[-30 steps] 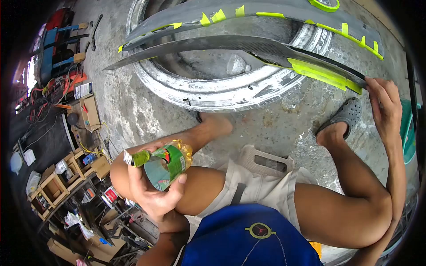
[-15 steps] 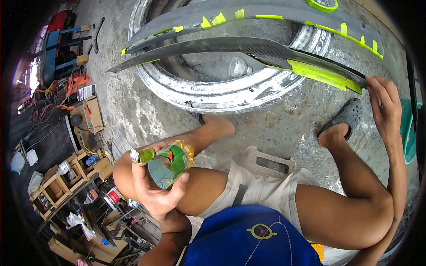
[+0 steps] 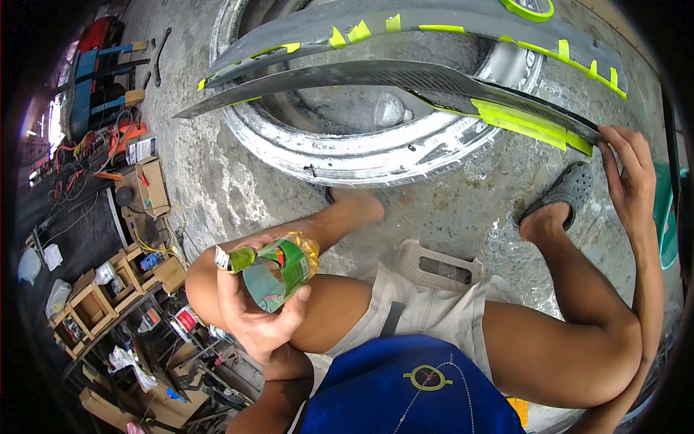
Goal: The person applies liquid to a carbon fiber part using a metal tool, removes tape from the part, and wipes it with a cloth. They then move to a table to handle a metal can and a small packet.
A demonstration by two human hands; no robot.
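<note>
My left hand (image 3: 260, 329) is closed around a plastic bottle (image 3: 289, 264) with a green label and a golden, knobbly base. The bottle lies tilted above my left thigh, its narrow neck pointing left. At the right, the fingers of my right hand (image 3: 627, 163) pinch the end of a long, dark carbon-fibre strip (image 3: 347, 74). Bright yellow-green tape (image 3: 517, 124) runs along the strip's lower edge near that hand. The strip rests across a whitened tyre (image 3: 347, 155) on the floor.
A second dark panel (image 3: 463, 16) with tape tabs lies behind the strip, a tape roll (image 3: 531, 9) on it. Inside the tyre lies a dusty bottle (image 3: 390, 110). Cardboard boxes (image 3: 153, 189), wooden compartments (image 3: 94, 307) and tools crowd the left. A green basin (image 3: 666, 217) stands far right.
The bottle and my left hand have shifted very slightly to the right and down. My right hand keeps its pinch at the strip's end.
</note>
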